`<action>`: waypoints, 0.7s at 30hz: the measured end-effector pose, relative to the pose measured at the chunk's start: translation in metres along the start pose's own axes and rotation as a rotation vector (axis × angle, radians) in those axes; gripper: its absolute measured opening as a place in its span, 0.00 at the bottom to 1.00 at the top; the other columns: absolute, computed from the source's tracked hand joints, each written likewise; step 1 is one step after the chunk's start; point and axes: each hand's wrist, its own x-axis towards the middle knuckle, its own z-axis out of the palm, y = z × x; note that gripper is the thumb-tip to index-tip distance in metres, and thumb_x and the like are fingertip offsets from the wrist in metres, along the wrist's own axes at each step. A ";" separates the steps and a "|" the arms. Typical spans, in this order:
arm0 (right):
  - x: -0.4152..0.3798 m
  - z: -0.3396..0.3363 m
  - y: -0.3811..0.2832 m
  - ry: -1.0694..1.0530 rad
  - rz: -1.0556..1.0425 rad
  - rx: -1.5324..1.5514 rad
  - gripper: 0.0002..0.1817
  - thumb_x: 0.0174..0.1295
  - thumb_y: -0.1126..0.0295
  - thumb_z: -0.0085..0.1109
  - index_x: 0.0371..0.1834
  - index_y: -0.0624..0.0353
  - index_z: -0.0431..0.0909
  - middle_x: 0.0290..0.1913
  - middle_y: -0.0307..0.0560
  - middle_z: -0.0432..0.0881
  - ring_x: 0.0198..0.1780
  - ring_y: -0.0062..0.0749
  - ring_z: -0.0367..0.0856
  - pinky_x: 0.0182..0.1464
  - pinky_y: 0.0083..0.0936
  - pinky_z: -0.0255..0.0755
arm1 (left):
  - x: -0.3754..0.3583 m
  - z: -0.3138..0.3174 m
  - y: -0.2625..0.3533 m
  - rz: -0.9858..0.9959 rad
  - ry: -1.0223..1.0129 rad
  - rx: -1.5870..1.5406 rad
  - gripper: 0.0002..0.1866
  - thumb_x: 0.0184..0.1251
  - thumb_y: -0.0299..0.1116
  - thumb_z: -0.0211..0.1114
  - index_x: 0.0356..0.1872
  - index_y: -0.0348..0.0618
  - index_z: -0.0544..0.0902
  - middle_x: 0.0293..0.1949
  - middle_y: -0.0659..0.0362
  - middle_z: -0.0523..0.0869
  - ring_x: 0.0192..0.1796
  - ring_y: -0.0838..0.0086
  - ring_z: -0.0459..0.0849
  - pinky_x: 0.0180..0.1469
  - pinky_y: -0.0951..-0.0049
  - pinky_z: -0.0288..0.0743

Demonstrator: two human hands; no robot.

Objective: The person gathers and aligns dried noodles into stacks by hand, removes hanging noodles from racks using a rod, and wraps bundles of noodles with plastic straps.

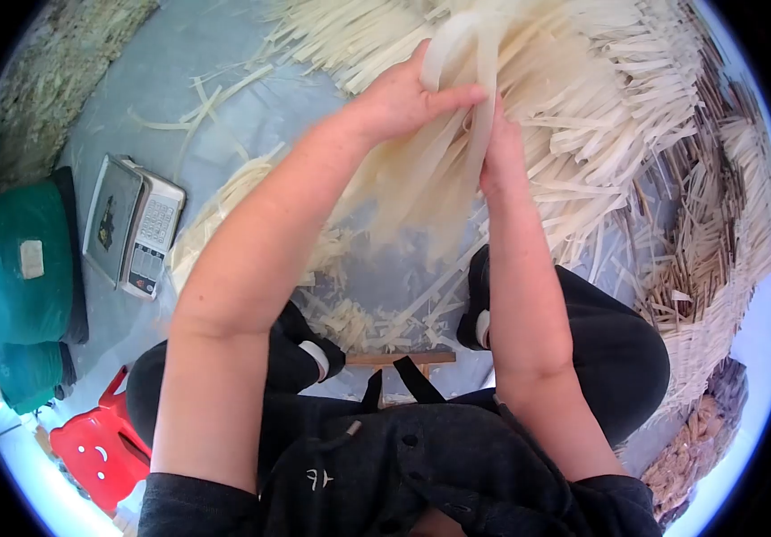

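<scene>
Both hands work on a bundle of pale strips, held up in front of the body, and the step in hand looks to be gathering and straightening these strips, though that is a judgement from the pose alone. The next move seems to call for a firm hold at the upper end with one hand while the other evens out the stray lengths; too loose a hold could let the thin strips slip apart. The bundle lies between the two hands and in contact with both. The left hand grasps it from the left side, thumb reaching across the front toward a strip that bends over in a loop at the top. The right hand closes on it from the right, its fingers mostly hidden behind the strips, so how tightly they press I cannot tell. Below the hands the lower ends fan out and hang above the floor (they are blurred, so single strips are hard to pick out there). Beyond and to the right spreads a large heap of similar strips, while short scraps lie scattered between the person's feet.
</scene>
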 end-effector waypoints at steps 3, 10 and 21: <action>-0.003 -0.006 -0.022 -0.050 0.051 -0.150 0.36 0.61 0.48 0.64 0.60 0.70 0.71 0.53 0.50 0.79 0.49 0.31 0.79 0.49 0.27 0.75 | -0.014 0.018 0.001 -0.056 0.151 -0.137 0.48 0.56 0.62 0.68 0.67 0.35 0.62 0.60 0.47 0.76 0.63 0.59 0.75 0.64 0.64 0.68; -0.004 -0.023 0.002 -0.275 0.192 -0.486 0.40 0.57 0.48 0.67 0.61 0.73 0.70 0.53 0.56 0.80 0.51 0.35 0.80 0.51 0.30 0.75 | -0.064 0.083 -0.047 -0.170 0.509 -0.438 0.39 0.66 0.53 0.63 0.69 0.39 0.62 0.63 0.51 0.74 0.65 0.67 0.71 0.66 0.68 0.65; -0.015 -0.070 0.152 -0.311 0.389 -0.690 0.48 0.48 0.39 0.68 0.63 0.68 0.71 0.57 0.58 0.79 0.54 0.43 0.80 0.55 0.33 0.74 | -0.146 0.131 -0.196 -0.513 0.404 -0.461 0.48 0.62 0.52 0.68 0.73 0.39 0.51 0.70 0.54 0.65 0.69 0.65 0.67 0.68 0.66 0.62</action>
